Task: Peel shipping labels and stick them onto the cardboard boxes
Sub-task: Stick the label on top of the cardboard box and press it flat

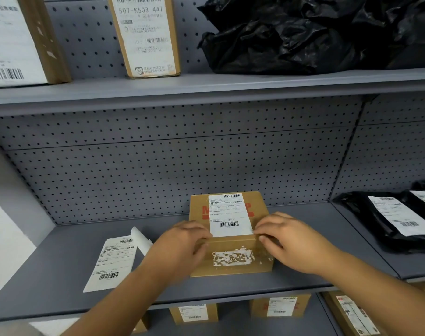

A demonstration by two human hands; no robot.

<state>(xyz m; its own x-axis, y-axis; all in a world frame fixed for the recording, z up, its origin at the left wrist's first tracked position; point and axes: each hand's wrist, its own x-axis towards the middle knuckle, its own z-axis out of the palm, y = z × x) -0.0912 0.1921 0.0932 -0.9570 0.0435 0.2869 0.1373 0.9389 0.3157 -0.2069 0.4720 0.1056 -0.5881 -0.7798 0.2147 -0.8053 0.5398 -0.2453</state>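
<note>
Hands, left hand (182, 241) and right hand (285, 241), flat with fingers pressed together on box (231, 251) at lower middle of frame, pinning down label (229, 214) edge so glue sticks.

We see a grey metal shelf (61, 275) running across the lower half, its bare surface widest toward 8 o'clock. Behind it, at the centre, stands a grey pegboard panel (158, 170) dotted with small holes. At 12 o'clock a second grey shelf (206, 86) crosses the view, and on it, at 1 o'clock, we find a heap of crumpled black plastic bags (303, 37). At 3 o'clock a flat black mailer bag (371, 221) lies on a neighbouring shelf. A pale wall (3, 238) shows at 9 o'clock.
</note>
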